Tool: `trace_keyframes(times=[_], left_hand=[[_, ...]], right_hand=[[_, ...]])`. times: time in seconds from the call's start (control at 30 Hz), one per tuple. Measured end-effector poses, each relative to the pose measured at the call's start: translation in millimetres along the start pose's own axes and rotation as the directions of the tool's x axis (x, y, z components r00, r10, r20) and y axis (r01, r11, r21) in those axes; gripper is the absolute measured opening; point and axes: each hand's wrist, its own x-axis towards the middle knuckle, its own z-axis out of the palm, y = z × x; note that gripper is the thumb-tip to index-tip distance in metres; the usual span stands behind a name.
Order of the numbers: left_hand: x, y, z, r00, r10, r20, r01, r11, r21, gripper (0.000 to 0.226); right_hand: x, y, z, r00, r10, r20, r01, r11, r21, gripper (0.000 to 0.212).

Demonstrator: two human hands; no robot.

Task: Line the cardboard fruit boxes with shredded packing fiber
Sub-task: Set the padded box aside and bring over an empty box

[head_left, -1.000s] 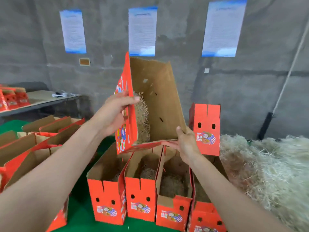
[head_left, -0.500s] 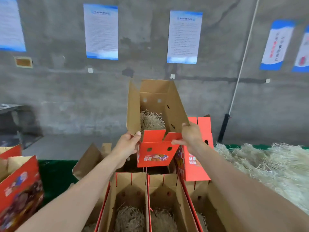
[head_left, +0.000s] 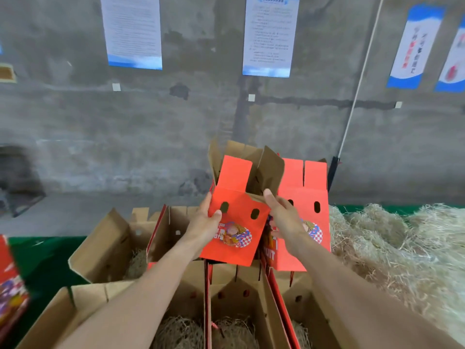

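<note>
Both hands are on one red printed cardboard fruit box [head_left: 234, 230], held in the air above the row of open boxes, centre of view. Its red end panel faces the camera, slightly tilted, with two oval holes and a round fruit print. Top flaps stand up: one red, the rest showing their brown inner side. The inside is hidden from here, so I can't tell if fiber is in it.

Left hand [head_left: 205, 224]: clamped on the box's left edge. Thumb lies on the red face just beside the left oval hole, fingers hidden behind the panel.

Right hand [head_left: 283, 214]: clamped on the box's right edge. Thumb is up at the top corner of the red panel, fingers wrapped round the side.

A second red cardboard box [head_left: 310, 190] stands upright just right of the held one, partly behind the right hand. Same holes and print, flaps up.

Below the forearms are open brown-lined cardboard boxes [head_left: 251, 293], side by side, red outer walls touching. Nests of pale shredded packing fiber [head_left: 181, 332] lie in the bottom of at least two near ones. A further-left open box [head_left: 108, 248] also shows fiber.

A loose straw-coloured fiber heap [head_left: 392, 245] lies to the right, beside the boxes. A green surface [head_left: 42, 260] shows at left and behind the heap. The grey concrete wall [head_left: 125, 137] behind carries white-and-blue paper notices [head_left: 133, 31].
</note>
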Motion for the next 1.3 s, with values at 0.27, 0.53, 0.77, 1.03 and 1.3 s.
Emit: trace_keyframes(times=[0.27,0.53,0.77,1.03,1.3], left_hand=[[-20,5,8,0.998,-0.053,-0.029,0.056,0.989,0.139,0.036],[-59,28,13,0.997,-0.076,-0.014,0.078,0.973,0.216,0.035],[-134,68,-7,0.997,0.033,-0.071,-0.007,0.942,0.334,0.052],[-268,125,-117,0.95,0.146,-0.275,-0.083,0.97,0.23,0.025],[-391,71,-299,0.819,0.057,-0.571,0.022,0.991,0.131,0.022]], right_hand=[[-10,-15,-11,0.996,-0.088,-0.024,0.089,0.995,0.054,0.055],[-51,-37,-35,0.993,-0.115,0.036,0.117,0.992,-0.056,0.041],[-105,-59,-56,0.978,-0.203,0.055,0.202,0.979,0.026,0.031],[-156,-75,-46,0.983,-0.182,-0.025,0.178,0.907,0.382,0.025],[-261,-90,107,0.921,-0.304,0.244,0.203,0.908,0.366,0.026]])
